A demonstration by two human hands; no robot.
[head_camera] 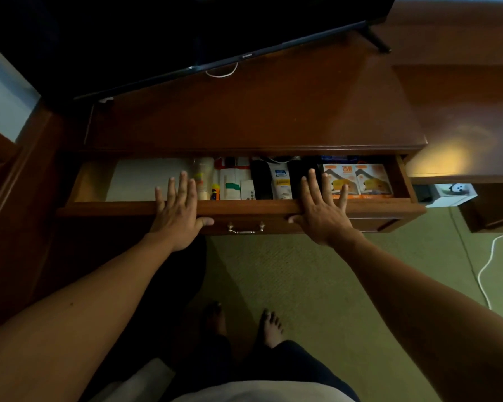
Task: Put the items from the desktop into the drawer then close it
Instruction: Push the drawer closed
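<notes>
The wooden drawer (244,208) stands partly pulled out below the desktop (259,111). Inside lie a white sheet (140,178), a roll of tape (203,177), a white tube (282,184), dark items and two orange boxes (369,178). My left hand (176,210) presses flat on the drawer's front edge left of the metal handle (246,229), fingers straight over the rim, thumb under it. My right hand (321,211) presses the same edge right of the handle, fingers spread and straight.
A black TV (157,33) stands at the back of the desktop, a white cable (221,74) under it. A lower wooden surface (462,126) extends right, with a white box (450,195) beneath. Green carpet and a white cord (488,265) lie at right. My bare feet show below.
</notes>
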